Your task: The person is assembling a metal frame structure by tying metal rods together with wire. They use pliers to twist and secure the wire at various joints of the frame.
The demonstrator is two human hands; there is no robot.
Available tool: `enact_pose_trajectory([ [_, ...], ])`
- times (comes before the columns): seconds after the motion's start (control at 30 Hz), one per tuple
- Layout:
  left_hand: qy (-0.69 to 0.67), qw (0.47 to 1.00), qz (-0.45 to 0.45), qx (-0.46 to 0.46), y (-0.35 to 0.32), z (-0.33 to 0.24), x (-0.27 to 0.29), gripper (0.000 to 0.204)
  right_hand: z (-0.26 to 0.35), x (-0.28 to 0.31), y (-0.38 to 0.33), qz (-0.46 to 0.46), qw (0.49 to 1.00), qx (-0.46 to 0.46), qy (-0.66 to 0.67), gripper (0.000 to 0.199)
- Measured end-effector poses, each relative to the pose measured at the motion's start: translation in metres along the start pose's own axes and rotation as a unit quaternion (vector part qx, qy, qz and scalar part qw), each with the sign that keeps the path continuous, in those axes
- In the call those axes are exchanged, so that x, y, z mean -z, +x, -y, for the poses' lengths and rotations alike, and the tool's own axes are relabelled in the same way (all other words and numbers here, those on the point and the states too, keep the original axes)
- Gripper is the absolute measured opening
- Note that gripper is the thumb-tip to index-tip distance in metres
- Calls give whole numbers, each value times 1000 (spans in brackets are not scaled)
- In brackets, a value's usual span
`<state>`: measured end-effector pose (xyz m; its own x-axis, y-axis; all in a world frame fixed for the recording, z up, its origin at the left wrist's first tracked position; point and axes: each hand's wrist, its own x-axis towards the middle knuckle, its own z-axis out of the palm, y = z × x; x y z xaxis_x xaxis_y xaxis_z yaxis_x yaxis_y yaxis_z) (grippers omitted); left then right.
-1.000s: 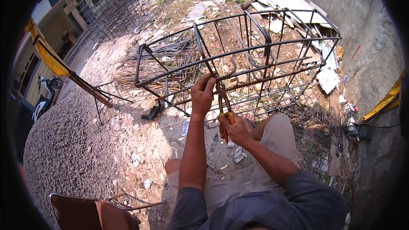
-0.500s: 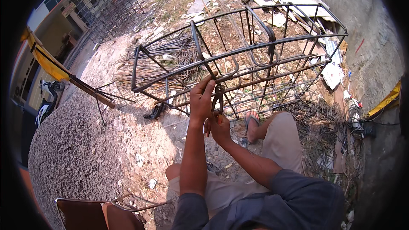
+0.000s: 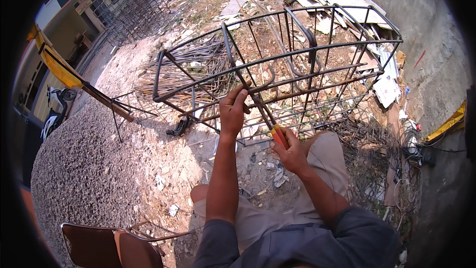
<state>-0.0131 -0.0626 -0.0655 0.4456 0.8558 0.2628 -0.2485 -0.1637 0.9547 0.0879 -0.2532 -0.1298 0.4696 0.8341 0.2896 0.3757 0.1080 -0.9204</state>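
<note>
Dark steel rebar cage (image 3: 277, 56), before me: my left hand (image 3: 232, 115) clasps it at a bar crossing, my right hand (image 3: 291, 154) grips orange-and-yellow-handled metal pincers (image 3: 276, 131) (tips unclear); likely working the joint, next calling for a steady twist.

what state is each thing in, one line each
left hand: closed at a bar of the rebar cage
right hand: closed around the pincers
pincers: handles close together
rebar cage: joined into an open frame
loose rods: heaped
gravel: piled
brown chair: unoccupied
motorbike: parked
</note>
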Motion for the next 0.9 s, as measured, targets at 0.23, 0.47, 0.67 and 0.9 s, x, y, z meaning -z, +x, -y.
enact_pose_trajectory([
  [0.23, 3, 1000, -8, -4, -5, -1, -2, 30, 3, 13, 4, 97, 988, -112, 31, 51],
  [0.47, 10, 1000, 7, -9, -9, -7, -4, 30, -33, 28, 19, 391, 558, -376, 627, 80],
  [0.67, -15, 1000, 1, 5, -6, -3, -1, 30, -2, 25, 15, 328, 878, -231, 262, 90],
  [0.9, -45, 999, 7, -28, -1, 11, 1, 28, 27, 31, 13, 40, 960, -44, -272, 56],
])
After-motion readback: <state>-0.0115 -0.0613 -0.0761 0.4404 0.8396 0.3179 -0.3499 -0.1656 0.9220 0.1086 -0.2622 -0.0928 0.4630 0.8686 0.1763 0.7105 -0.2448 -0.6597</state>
